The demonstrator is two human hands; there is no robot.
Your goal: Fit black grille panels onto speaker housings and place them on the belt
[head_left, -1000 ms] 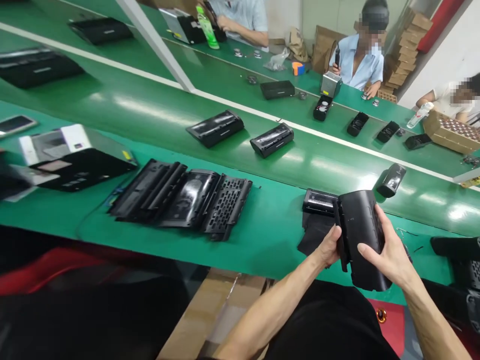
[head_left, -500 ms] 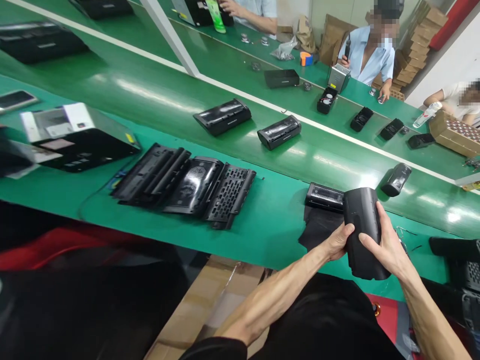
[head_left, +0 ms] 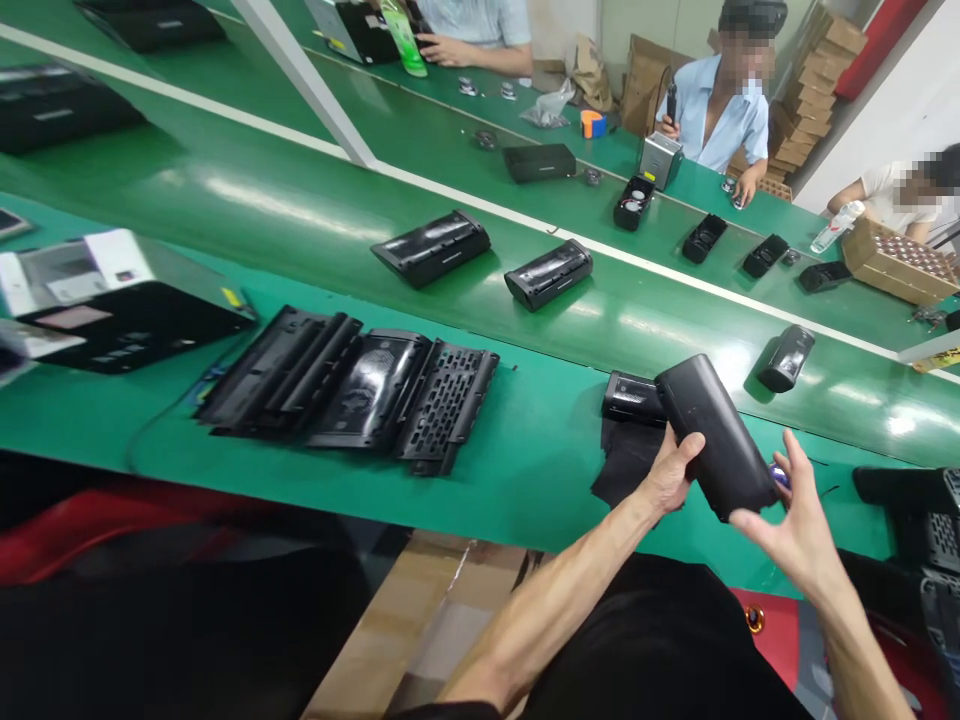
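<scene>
My left hand (head_left: 673, 472) grips the left side of a black plastic speaker housing (head_left: 716, 440), thumb on its smooth face. The housing is tilted above the green bench. At its lower right end my right hand (head_left: 799, 535) is open, thumb and fingers spread; whether a fingertip touches the housing I cannot tell. A small shiny blue-purple object (head_left: 780, 476) shows by the right fingers, too little of it to name. Behind the held piece another black housing (head_left: 630, 396) lies on the bench, partly hidden, with a black cloth-like sheet (head_left: 624, 465) in front of it.
Black panels (head_left: 367, 390), one a slotted grille (head_left: 446, 400), lie to the left beside a boxy machine (head_left: 127, 300). Several housings, one being (head_left: 787, 358), sit on the green conveyor (head_left: 660, 320). Black parts (head_left: 911, 495) stand at right. Co-workers sit across the line.
My right hand has let go of the housing and opened beside its lower end. The housing has turned, its top leaning left, still in my left hand. The view has shifted slightly.
</scene>
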